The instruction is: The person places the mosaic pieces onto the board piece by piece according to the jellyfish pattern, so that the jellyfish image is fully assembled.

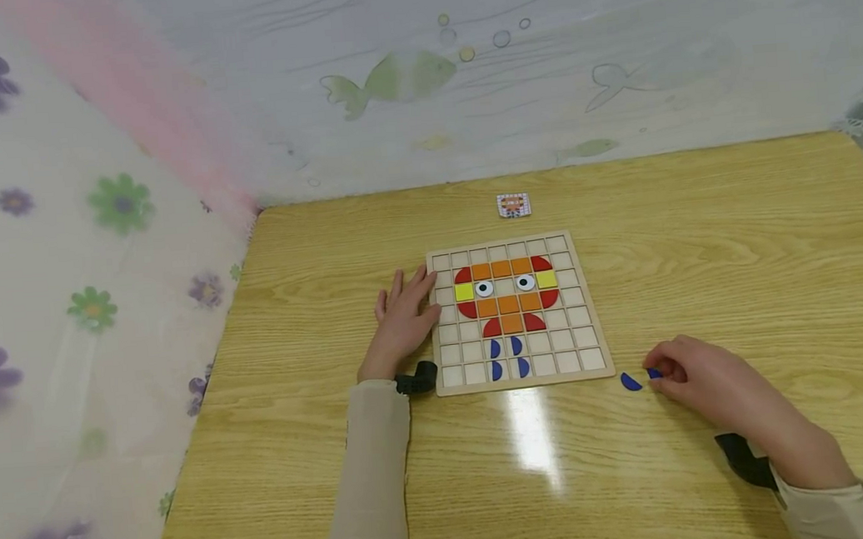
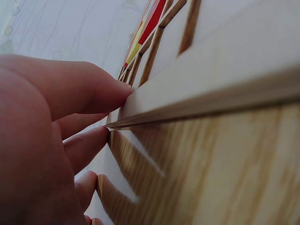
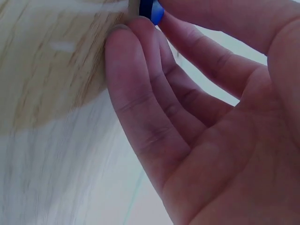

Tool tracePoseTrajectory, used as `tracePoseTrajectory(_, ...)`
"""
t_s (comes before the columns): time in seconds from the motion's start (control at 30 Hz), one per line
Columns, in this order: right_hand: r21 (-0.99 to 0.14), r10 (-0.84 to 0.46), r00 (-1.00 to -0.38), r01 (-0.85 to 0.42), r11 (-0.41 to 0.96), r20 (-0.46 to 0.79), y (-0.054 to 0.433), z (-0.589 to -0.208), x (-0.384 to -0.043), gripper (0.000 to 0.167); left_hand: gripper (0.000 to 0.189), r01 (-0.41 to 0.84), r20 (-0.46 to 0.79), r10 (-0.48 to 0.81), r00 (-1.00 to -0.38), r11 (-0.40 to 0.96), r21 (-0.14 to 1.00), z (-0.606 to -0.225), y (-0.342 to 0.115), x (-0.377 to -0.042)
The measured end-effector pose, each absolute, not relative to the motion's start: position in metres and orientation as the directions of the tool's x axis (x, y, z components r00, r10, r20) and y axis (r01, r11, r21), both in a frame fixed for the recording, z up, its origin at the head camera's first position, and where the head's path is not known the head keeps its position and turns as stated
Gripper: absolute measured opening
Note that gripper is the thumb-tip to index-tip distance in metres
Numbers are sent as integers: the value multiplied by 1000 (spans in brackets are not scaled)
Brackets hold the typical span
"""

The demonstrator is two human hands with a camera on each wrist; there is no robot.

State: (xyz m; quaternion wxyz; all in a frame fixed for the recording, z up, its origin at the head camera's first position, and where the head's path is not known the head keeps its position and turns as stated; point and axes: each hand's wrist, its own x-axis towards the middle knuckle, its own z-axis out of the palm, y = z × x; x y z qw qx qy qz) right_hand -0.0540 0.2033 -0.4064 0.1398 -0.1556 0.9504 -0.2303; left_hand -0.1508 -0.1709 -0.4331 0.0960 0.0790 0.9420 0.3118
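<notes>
A square wooden grid board (image 1: 573, 318) lies on the table, holding red, orange, yellow and blue pieces plus two eye pieces (image 1: 484, 287). At its left edge rests my left hand (image 1: 399, 326), fingers extended; in the left wrist view the thumb (image 2: 93, 89) touches the board's rim (image 2: 211, 89). To the right of the board's near corner, my right hand (image 1: 725, 387) pinches a blue half-circle piece (image 1: 654, 373) between thumb and forefinger, low over the table. The right wrist view shows part of that piece (image 3: 157, 13). Beside it lies another blue half-circle (image 1: 631, 382).
Behind the board lies a small picture card (image 1: 513, 205) with a gridded figure. The wooden table (image 1: 739, 256) meets a wall (image 1: 541, 111) with fish drawings at the back and a flowered wall (image 1: 63, 270) on the left.
</notes>
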Motion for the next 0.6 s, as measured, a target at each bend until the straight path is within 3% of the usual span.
tracePoseTrajectory(0.6, -439, -365, -926, -287, 851, -102, 200, -408, -58, 14, 53, 80, -139, 204, -969, 794, 603, -434, -171, -151)
